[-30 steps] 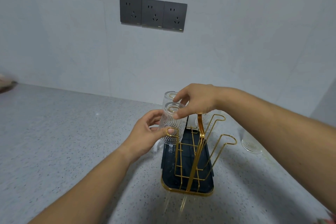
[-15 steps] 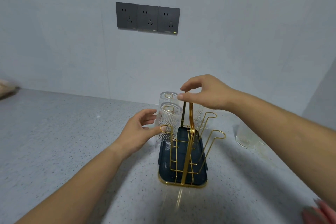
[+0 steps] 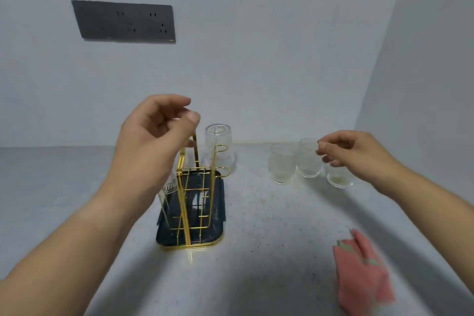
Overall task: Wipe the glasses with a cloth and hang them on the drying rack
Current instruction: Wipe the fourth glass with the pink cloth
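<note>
Ribbed glass [image 3: 171, 185] now hangs on the left side of the drying rack [image 3: 185, 202], both hands off it: left hand [image 3: 154, 141] loosely curled and empty, right hand [image 3: 359, 154] half-curled, gone over to the standing glasses [image 3: 280, 164] at right, grip unclear.

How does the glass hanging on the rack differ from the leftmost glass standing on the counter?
The hanging glass is upside down on a peg of the gold rack; the leftmost counter glass stands mouth up on the countertop. The hanging glass has empty pegs beside it; the counter glass has two glasses beside it. Both are clear glass.
</note>
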The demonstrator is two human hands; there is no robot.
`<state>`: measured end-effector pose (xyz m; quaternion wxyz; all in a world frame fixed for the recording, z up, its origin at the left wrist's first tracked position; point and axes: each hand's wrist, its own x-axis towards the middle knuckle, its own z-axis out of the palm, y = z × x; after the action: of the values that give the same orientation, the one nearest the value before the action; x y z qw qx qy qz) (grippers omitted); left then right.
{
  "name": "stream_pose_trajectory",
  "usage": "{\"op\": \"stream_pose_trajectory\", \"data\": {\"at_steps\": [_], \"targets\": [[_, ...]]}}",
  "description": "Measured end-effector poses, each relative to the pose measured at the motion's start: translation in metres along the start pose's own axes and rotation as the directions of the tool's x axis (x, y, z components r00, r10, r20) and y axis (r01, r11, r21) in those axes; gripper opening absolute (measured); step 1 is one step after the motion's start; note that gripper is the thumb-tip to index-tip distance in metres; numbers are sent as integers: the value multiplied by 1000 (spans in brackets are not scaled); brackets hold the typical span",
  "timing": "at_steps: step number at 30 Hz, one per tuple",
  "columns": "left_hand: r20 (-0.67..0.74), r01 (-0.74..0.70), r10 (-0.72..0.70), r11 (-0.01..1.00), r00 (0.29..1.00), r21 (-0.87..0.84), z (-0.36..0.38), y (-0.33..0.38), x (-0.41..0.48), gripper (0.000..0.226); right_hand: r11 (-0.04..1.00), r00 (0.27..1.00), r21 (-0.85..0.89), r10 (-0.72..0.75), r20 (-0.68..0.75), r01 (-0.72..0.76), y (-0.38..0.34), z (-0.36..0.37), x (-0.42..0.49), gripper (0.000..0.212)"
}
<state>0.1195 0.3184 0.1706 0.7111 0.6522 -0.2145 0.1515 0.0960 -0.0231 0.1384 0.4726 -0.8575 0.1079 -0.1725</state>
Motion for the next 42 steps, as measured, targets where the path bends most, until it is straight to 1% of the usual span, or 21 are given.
{"op": "stream_pose_trajectory", "data": {"at_steps": [1,3,4,6,9,12,14,17,19,22,24,25,26,28,29,31,34,37,41,42], "targets": [[62,23,-21,999,998,-40,19,4,-6,18,999,999,17,39,7,-39,14,-8,-2,7],[202,138,-118,987,972,-86,58,1,-19,19,994,995,48,94,45,-96,39,-18,-7,8],[262,199,-176,978,949,-64,71,-4,-25,21,992,992,58,110,65,-114,48,-16,-8,10],[329,285,-285,957,900,48,106,-29,-31,28,988,986,56,136,97,-142,65,-14,-9,16],[316,366,-421,904,850,219,138,-80,-25,40,992,985,35,117,126,-122,86,0,-1,30],[262,449,-507,857,821,252,151,-131,-12,67,995,982,3,96,162,-98,97,16,12,41],[250,468,-534,839,808,278,155,-158,-1,91,996,982,-1,84,169,-85,99,27,23,52],[292,468,-531,844,795,262,163,-181,14,121,997,983,-18,79,164,-77,103,41,41,69],[324,448,-515,855,794,261,170,-188,23,129,996,982,-28,84,167,-81,107,50,52,78],[338,439,-500,865,797,243,176,-200,39,129,995,981,-43,94,171,-88,114,63,64,89],[338,451,-496,868,800,207,177,-218,47,121,996,981,-34,86,171,-82,116,69,69,91],[346,451,-492,871,799,196,178,-226,50,116,997,983,-21,75,169,-73,116,71,71,87],[352,449,-485,874,800,184,178,-226,49,110,998,983,-4,58,173,-58,116,73,72,78],[366,442,-467,883,805,155,182,-219,47,84,1000,985,14,23,171,-26,115,77,75,55],[371,431,-455,890,809,151,184,-220,46,72,999,987,25,16,158,-20,115,79,76,46],[383,425,-441,896,811,132,186,-221,45,59,1000,995,18,7,101,-9,116,83,78,41],[394,425,-424,901,815,91,186,-217,42,49,999,999,-31,-5,54,7,119,84,77,48],[398,388,-390,917,830,90,184,-203,35,40,999,998,36,-39,43,37,113,77,68,46],[366,342,-337,938,868,52,180,-181,20,35,989,996,123,-83,40,77,97,57,49,59],[356,320,-316,946,879,49,179,-178,15,37,984,996,163,-83,43,75,91,52,41,56]]}}
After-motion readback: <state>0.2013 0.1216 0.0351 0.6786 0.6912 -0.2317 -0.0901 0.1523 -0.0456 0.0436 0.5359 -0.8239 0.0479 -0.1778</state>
